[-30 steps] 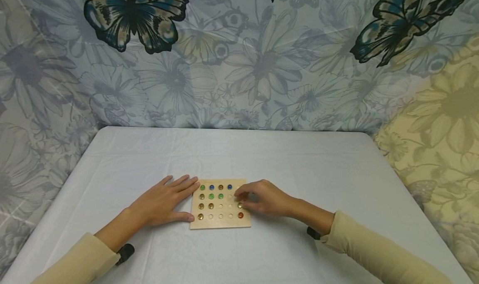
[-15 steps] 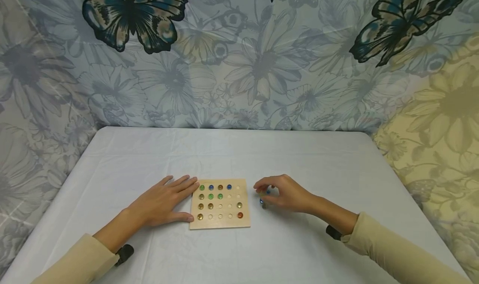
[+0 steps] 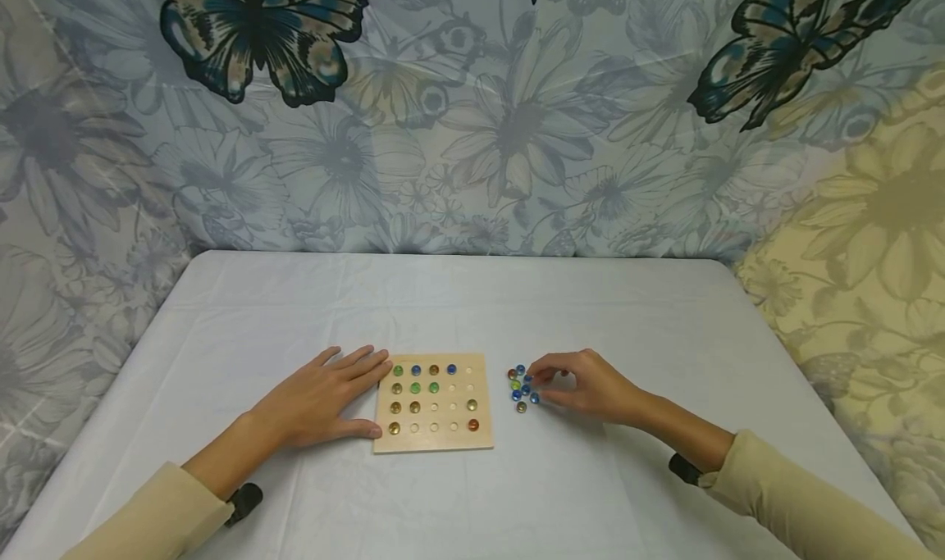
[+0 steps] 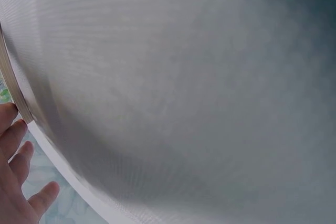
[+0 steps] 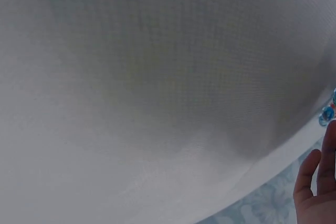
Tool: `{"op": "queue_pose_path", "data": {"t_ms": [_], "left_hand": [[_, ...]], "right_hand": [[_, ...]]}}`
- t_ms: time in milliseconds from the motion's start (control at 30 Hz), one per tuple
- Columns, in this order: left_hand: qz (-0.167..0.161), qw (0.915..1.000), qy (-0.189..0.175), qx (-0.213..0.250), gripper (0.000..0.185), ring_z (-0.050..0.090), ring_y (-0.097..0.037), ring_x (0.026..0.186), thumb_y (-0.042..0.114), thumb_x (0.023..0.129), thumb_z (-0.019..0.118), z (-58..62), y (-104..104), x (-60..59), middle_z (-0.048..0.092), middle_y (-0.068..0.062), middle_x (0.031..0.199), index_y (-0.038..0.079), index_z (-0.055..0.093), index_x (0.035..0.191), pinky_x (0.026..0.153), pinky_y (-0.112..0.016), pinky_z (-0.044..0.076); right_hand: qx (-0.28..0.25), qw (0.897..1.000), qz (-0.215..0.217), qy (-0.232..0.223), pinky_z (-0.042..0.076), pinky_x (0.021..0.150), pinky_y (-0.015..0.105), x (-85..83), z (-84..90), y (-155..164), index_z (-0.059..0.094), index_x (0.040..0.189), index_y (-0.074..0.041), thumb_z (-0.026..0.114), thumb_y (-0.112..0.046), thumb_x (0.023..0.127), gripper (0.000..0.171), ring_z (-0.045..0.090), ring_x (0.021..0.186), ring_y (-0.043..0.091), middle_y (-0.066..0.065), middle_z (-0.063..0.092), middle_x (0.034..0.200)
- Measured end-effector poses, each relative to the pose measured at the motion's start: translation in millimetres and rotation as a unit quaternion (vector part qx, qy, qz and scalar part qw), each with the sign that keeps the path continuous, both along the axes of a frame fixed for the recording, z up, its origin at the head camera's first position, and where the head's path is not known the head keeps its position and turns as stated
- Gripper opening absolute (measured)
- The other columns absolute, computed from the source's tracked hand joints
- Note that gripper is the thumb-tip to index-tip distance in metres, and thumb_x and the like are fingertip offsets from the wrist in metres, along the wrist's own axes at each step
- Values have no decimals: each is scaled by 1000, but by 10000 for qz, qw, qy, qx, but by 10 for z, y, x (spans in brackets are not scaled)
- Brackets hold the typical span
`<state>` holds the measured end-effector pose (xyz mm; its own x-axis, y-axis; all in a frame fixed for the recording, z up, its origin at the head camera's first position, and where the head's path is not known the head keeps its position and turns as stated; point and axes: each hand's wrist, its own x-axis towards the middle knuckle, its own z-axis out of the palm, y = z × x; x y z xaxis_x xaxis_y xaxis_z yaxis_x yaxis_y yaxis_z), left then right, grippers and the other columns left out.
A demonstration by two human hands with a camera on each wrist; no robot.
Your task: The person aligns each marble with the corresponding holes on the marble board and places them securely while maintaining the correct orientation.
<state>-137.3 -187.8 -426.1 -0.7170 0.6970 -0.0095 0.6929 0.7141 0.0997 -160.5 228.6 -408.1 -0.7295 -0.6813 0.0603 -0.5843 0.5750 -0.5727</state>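
right grip point(image 3: 579, 385) farther right, beside marbles point(image 3: 525, 389)

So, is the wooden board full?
Only partly: the wooden board holds coloured marbles, but its row nearest the person shows three bare hollows.

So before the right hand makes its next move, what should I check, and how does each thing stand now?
1. Board steadied: ok, the left hand touches the left edge of the wooden board.
2. Board flat on the white table: ok.
3. Empty holes available: ok, several, including three in the nearest row.
4. Loose marbles within reach: ok, the right hand is at their right side.
5. Marble securely gripped: cannot tell, the fingers hide it.
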Motion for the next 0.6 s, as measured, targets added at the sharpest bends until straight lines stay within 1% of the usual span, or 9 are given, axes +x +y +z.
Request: {"op": "queue_pose_path", "data": {"t_ms": [100,300,600], "left_hand": [[-11,10000,69,33,91,36,-29,144,76,89,45,-9,-6,0,38,-6,158,12,39,154,113,-58,29],[11,10000,69,16,92,35,-28,145,77,88,45,-9,-7,7,37,-4,158,14,38,155,114,-58,28],[-11,10000,64,-8,92,34,-27,145,77,88,46,-4,-12,12,35,-3,159,14,38,155,115,-58,26]], "right_hand": [[-18,10000,7,-49,55,83,37,-4,-20,9,71,115,-7,79,-5,84,32,67,92,10,-7,74,100],[132,9998,-22,-151,56,83,34,-4,-70,14,70,115,-9,80,-8,84,33,67,93,8,-9,74,101],[218,9997,-54,-82,56,83,33,11,-112,2,71,113,-9,81,-10,83,32,67,93,7,-8,74,101]]}}
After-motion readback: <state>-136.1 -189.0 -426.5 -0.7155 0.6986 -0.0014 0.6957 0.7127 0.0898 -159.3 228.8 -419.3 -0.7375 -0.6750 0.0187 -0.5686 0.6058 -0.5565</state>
